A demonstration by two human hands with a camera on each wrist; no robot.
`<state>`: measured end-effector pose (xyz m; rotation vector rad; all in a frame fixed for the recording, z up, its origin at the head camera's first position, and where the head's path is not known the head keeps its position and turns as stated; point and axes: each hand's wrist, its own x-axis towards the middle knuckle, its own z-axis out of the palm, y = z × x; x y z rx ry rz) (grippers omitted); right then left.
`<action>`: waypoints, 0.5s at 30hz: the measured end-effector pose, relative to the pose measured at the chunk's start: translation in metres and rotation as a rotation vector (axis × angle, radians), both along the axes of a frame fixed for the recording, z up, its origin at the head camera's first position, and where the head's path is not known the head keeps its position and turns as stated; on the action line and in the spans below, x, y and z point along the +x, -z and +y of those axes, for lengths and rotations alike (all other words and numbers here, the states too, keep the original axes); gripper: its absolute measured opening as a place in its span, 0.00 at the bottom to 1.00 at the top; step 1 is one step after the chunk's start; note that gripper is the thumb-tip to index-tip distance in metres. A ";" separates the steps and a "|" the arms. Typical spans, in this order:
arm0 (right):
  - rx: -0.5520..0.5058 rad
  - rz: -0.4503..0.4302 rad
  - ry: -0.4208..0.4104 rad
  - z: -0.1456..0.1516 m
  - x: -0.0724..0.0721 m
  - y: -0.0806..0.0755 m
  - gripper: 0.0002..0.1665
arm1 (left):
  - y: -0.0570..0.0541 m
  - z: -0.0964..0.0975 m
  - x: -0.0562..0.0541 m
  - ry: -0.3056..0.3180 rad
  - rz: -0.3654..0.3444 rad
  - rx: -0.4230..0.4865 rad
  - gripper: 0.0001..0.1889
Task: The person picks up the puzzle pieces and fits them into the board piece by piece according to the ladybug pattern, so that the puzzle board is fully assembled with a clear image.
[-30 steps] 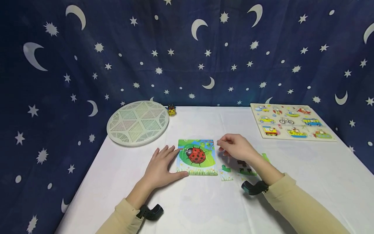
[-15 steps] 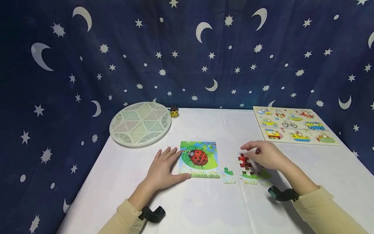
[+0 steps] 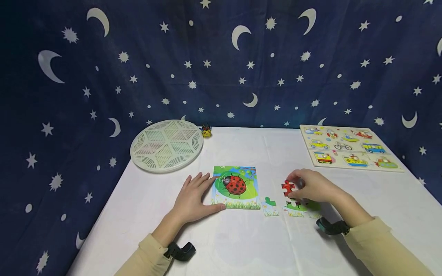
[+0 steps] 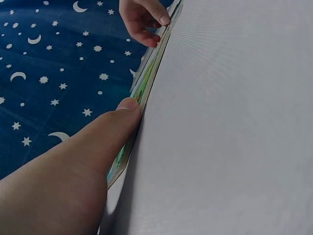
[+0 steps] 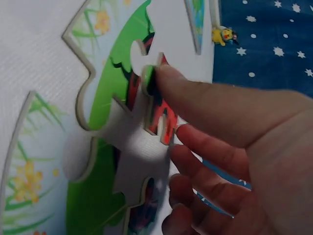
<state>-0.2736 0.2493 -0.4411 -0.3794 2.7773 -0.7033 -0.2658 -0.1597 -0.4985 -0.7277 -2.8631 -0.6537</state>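
Note:
A square ladybug picture board (image 3: 236,188) lies flat in the head view. My left hand (image 3: 195,197) rests at its left side with fingers spread, and the thumb touches its near edge, also seen in the left wrist view. To the right, my right hand (image 3: 315,186) pinches a red puzzle piece (image 3: 287,187) between thumb and fingers. In the right wrist view that red piece (image 5: 164,115) is partly under my thumb. Just below it lie green-and-white grass pieces (image 3: 295,211), some hidden by the hand. One separate grass piece (image 3: 270,207) lies beside the board.
A round pale perforated board (image 3: 167,145) stands at the back left, with a small yellow toy figure (image 3: 206,131) next to it. A wooden vehicle puzzle (image 3: 348,149) lies at the back right. Behind the white table hangs a dark blue star curtain (image 3: 207,57).
My right hand has moved right from beside the ladybug board to the loose pieces, and its fingers have closed on the red puzzle piece. My left hand stays on the board.

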 end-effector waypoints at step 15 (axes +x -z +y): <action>-0.039 -0.073 0.020 -0.009 -0.002 -0.005 0.28 | 0.000 0.000 0.001 0.000 -0.004 0.013 0.53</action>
